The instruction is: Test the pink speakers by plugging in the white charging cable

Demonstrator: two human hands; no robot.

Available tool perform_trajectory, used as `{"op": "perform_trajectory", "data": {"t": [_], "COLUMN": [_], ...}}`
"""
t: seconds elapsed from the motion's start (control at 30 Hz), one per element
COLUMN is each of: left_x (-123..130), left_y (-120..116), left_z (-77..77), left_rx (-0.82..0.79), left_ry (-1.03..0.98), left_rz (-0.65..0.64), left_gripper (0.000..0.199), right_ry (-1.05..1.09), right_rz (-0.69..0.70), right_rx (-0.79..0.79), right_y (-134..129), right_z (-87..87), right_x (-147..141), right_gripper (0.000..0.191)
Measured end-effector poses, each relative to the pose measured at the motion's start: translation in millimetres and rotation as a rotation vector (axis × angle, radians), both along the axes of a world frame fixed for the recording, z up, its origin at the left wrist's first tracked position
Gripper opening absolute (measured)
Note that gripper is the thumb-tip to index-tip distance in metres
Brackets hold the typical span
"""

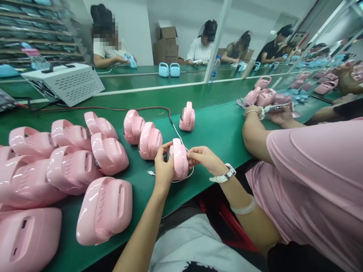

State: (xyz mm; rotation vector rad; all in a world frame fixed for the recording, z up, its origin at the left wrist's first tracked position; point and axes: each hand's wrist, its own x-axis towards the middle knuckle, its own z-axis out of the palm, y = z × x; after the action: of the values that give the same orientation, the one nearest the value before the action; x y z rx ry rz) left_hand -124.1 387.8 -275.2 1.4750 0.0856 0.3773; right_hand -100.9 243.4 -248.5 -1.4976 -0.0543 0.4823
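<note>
My left hand (165,166) is closed round a glossy pink device (180,160) with a rounded handle-like band, held just above the green bench. A dark round part shows on its left side. My right hand (202,156) pinches at the device's right side; what its fingertips grip is hidden. A white cable (178,133) runs down to these fingertips, and a white loop shows beneath the device. Left of my left hand, a white cable plug (151,173) lies on the bench. Two similar pink devices (150,141) stand close by, and another pink device (187,117) stands behind.
Rows of pink devices (73,164) cover the bench's left side. A white vented metal box (65,83) stands behind them, with a red wire (113,108) crossing the bench. At right, a co-worker's arm (256,138) is close to mine. More people work across the bench with blue devices (169,70).
</note>
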Motion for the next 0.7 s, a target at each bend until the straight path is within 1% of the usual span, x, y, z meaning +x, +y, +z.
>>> {"op": "perform_trajectory", "data": {"t": [0.07,0.1,0.17,0.23,0.27,0.33,0.4,0.43,0.47,0.5,0.53,0.6,0.63,0.67,0.7], "left_x": [0.1,0.5,1.4,1.3,0.4,-4.3,-11.7,-15.2,-17.5,-17.7,-15.2,-1.1,9.6,21.4,33.0], "left_y": [0.4,0.6,0.4,0.3,0.6,2.7,7.7,11.2,15.5,20.4,25.9,38.6,45.5,52.7,59.8], "left_z": [1.9,2.6,2.8,2.0,1.8,3.2,9.0,13.8,19.6,25.8,31.9,40.8,42.5,42.3,40.4], "left_rx": [0.024,0.031,0.036,0.038,0.036,0.046,0.097,0.121,0.125,0.109,0.078,-0.004,-0.032,-0.055,-0.075], "left_ry": [0.009,0.013,0.022,0.025,0.023,0.029,0.054,0.055,0.025,-0.042,-0.134,-0.294,-0.307,-0.266,-0.174], "left_rz": [0.004,0.008,0.007,0.007,0.009,-0.019,-0.058,-0.049,-0.005,0.083,0.201,0.415,0.475,0.495,0.481], "left_gripper": [0.035,0.035,0.035,0.035,0.035,0.036,0.038,0.038,0.037,0.033,0.029,0.022,0.021,0.022,0.022], "right_ry": [0.031,0.022,-0.037,-0.101,-0.118,-0.142,-0.179,-0.200,-0.218,-0.228,-0.231,-0.233,-0.226,-0.211,-0.188], "right_rz": [0.061,0.050,-0.058,-0.192,-0.234,-0.276,-0.291,-0.283,-0.257,-0.216,-0.165,-0.063,-0.021,0.016,0.055], "right_rx": [-0.067,-0.124,-0.259,-0.368,-0.401,-0.430,-0.424,-0.396,-0.343,-0.271,-0.190,-0.049,-0.007,0.009,0.014], "right_y": [-8.1,-14.1,-29.1,-45.1,-52.2,-62.0,-63.4,-60.5,-55.2,-47.6,-38.1,-14.3,-1.0,12.5,25.6], "right_z": [2.7,2.0,-4.4,-15.7,-21.7,-30.8,-32.6,-30.4,-26.4,-21.1,-14.9,-2.9,1.8,5.1,7.0], "right_x": [7.8,12.1,21.0,28.6,31.4,34.3,34.7,34.8,35.6,37.4,40.8,52.5,60.4,69.0,77.5], "right_gripper": [0.020,0.016,0.010,0.012,0.014,0.019,0.024,0.027,0.030,0.032,0.032,0.029,0.027,0.025,0.024]}}
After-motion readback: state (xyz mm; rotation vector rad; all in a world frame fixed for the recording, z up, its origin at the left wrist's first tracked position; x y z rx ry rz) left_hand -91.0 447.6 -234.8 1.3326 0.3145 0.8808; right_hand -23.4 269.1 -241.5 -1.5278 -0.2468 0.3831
